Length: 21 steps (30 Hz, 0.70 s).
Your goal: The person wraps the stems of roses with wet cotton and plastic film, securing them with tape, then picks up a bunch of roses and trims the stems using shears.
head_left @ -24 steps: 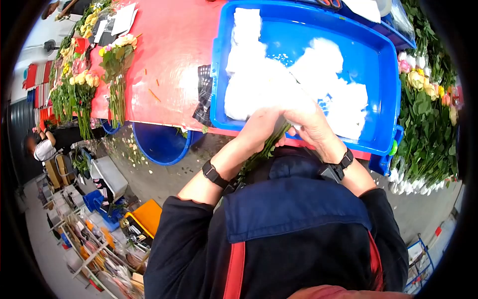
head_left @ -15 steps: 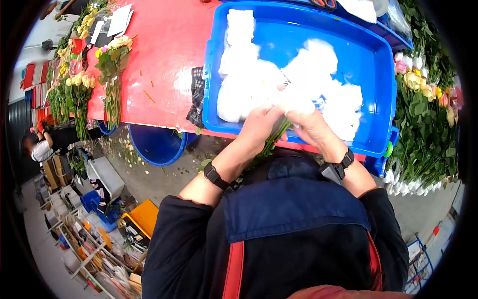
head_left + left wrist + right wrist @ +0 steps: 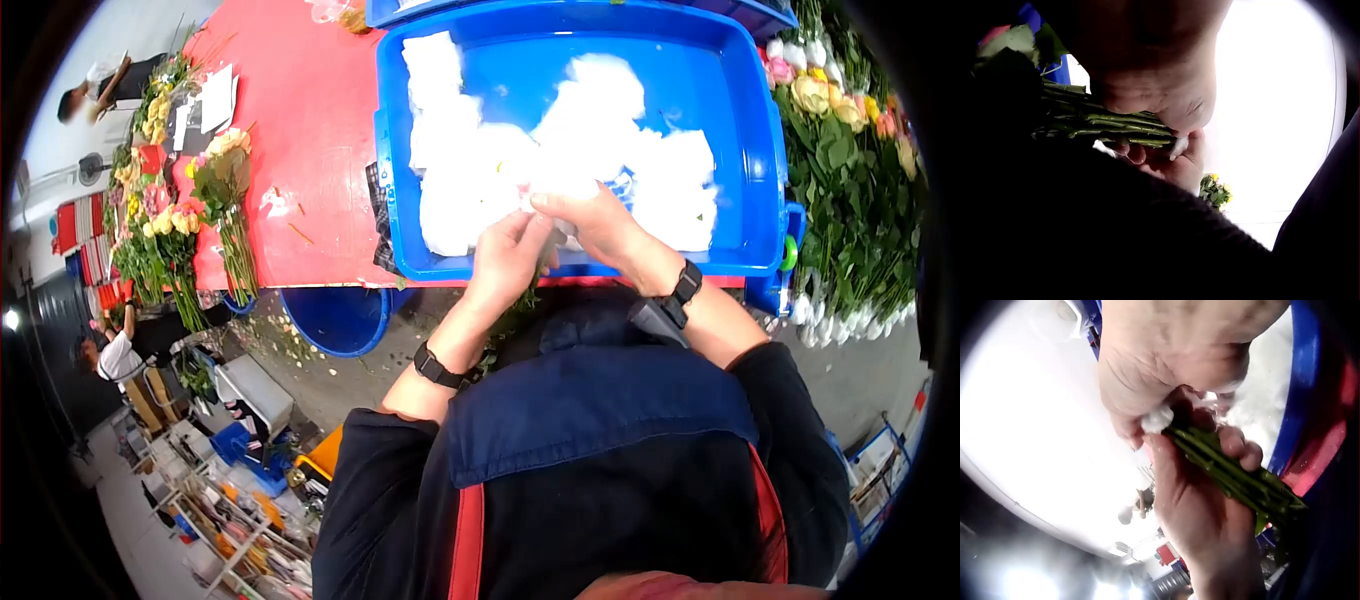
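Note:
My left hand [image 3: 508, 255] grips a bundle of green flower stems [image 3: 1229, 469], its fingers wrapped around them near the cut ends. A wet white cotton wad [image 3: 1158, 419] sits on those ends. My right hand [image 3: 600, 225] pinches the wad between thumb and fingers, with the left thumb right beside it. Both hands meet over the near edge of a blue tub [image 3: 690, 60]. Inside the tub lie soaked white cotton pieces [image 3: 590, 120] in shallow water. The stems point down toward my body, and their flower heads are hidden in the head view.
Bunches of roses [image 3: 225, 180] lie on the red table [image 3: 310, 120] at the left, beside white papers [image 3: 217, 100]. More wrapped flowers [image 3: 850, 190] stand right of the tub. A blue bucket [image 3: 340, 320] is below the table edge. Other people are at the far left.
The head view has shifted, so the tub sits further left and higher. Both hands have moved slightly left; their fingertips now meet at the cotton, and the stems hang more steeply.

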Each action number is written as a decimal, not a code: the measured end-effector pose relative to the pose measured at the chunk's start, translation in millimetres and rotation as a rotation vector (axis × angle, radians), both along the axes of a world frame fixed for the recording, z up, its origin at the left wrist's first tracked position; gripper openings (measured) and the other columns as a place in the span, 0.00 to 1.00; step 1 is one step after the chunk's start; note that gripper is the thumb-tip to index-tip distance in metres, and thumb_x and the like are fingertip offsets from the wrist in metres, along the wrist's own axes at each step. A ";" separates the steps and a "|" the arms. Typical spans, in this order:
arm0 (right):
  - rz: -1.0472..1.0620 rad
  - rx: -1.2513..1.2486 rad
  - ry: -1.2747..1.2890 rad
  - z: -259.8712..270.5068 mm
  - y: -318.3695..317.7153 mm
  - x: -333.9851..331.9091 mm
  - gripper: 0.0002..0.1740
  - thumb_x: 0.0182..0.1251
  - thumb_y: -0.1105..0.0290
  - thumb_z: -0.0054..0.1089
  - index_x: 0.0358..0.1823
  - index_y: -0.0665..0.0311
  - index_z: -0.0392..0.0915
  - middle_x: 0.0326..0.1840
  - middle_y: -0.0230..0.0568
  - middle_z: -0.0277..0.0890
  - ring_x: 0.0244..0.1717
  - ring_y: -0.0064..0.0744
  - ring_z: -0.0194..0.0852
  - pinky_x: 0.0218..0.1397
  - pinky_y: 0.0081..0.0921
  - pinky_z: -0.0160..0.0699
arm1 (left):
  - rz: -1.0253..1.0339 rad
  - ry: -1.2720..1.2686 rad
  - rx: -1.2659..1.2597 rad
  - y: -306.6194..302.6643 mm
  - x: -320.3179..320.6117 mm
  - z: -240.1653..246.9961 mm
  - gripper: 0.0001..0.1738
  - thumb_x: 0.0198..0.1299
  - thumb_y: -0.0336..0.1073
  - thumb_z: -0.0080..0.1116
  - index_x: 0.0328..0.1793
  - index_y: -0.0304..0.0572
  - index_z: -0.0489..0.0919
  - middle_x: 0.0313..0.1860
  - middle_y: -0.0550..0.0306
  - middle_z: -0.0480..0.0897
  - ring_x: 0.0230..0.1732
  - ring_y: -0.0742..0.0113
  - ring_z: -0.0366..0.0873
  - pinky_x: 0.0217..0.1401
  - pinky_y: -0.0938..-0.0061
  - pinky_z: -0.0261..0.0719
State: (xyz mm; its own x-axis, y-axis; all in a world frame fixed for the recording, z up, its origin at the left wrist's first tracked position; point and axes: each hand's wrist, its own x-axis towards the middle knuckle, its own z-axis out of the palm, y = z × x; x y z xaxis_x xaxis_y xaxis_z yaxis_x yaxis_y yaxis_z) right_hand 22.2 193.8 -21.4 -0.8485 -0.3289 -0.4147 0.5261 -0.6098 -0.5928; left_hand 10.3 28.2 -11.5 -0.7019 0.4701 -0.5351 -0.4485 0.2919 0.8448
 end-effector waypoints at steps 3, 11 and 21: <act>0.041 0.089 0.191 0.1 -0.8 1.0 0.25 0.60 0.63 0.68 0.53 0.69 0.72 0.35 0.40 0.77 0.32 0.28 0.78 0.34 0.23 0.78 | 0.162 -0.109 0.071 -7.5 -10.1 -0.9 0.14 0.70 0.41 0.50 0.44 0.35 0.77 0.29 0.53 0.82 0.24 0.69 0.78 0.26 0.77 0.75; 0.138 1.675 0.803 -21.4 28.3 20.5 0.21 0.59 0.64 0.68 0.51 0.66 0.78 0.59 0.46 0.73 0.60 0.30 0.71 0.61 0.29 0.69 | 0.441 -0.204 0.327 -51.4 -44.7 -4.0 0.12 0.67 0.39 0.54 0.46 0.36 0.73 0.29 0.51 0.78 0.22 0.57 0.78 0.22 0.68 0.74; -0.019 0.898 0.255 8.6 -50.0 -26.2 0.25 0.67 0.56 0.59 0.38 0.80 0.73 0.30 0.55 0.80 0.28 0.39 0.83 0.32 0.31 0.80 | 0.410 -0.236 0.341 -38.3 -43.7 -8.1 0.11 0.66 0.38 0.57 0.44 0.39 0.72 0.29 0.52 0.79 0.21 0.60 0.77 0.22 0.71 0.74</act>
State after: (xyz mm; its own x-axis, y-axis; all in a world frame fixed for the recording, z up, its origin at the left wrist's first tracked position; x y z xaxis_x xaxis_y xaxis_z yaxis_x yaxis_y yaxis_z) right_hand -4.0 143.7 -12.9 -0.9508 0.0394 -0.3071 0.3097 0.1258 -0.9425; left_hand -33.4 -10.1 -19.6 -0.7430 0.3582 -0.5653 -0.6552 -0.2169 0.7237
